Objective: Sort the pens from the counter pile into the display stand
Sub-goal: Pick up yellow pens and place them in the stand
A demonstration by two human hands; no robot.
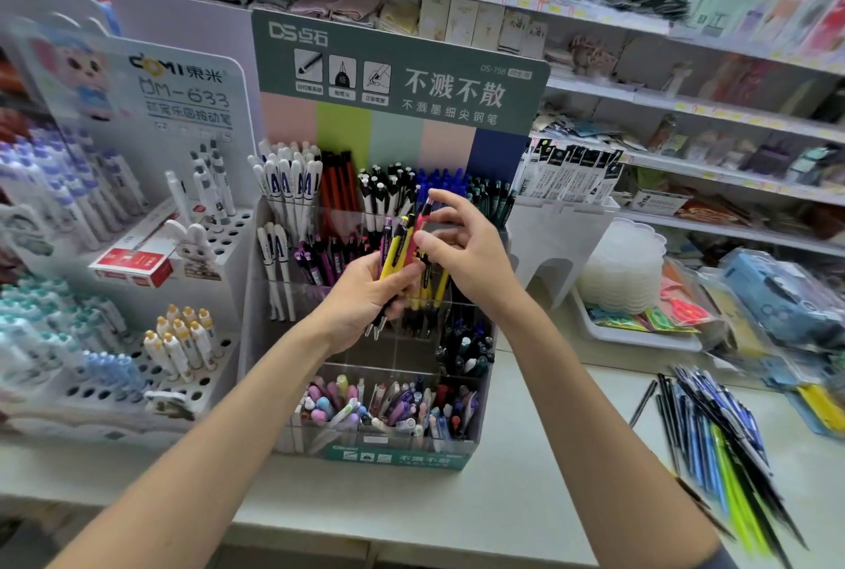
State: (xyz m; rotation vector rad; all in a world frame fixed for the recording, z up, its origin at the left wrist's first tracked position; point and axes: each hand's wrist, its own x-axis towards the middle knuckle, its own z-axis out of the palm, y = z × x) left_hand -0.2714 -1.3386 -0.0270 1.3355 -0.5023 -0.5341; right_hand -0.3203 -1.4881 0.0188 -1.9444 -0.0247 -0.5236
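1. Yellow pens (394, 254) stand as a bundle in the left hand (361, 301), whose fingers curl round their lower halves, with the tips pointing down.
2. The right hand (466, 255) pinches a pink pen (421, 225) at the top of that bundle between thumb and fingertips, the other fingers loosely spread.
3. Both hands are raised in front of the display stand (402, 459), level with its middle tiers.
4. The display stand sits near the middle of the table (526, 477), toward its back edge. Its upper tiers hold white, red, black, blue and green pens, and its front row holds pastel ones.
5. The pile of pens (718, 436), mostly blue, black and lime green, lies loose near the right edge of the table, well apart from the display stand.
6. A white holed rack (137, 390) with more pens stands just beside the display stand, toward the left edge.
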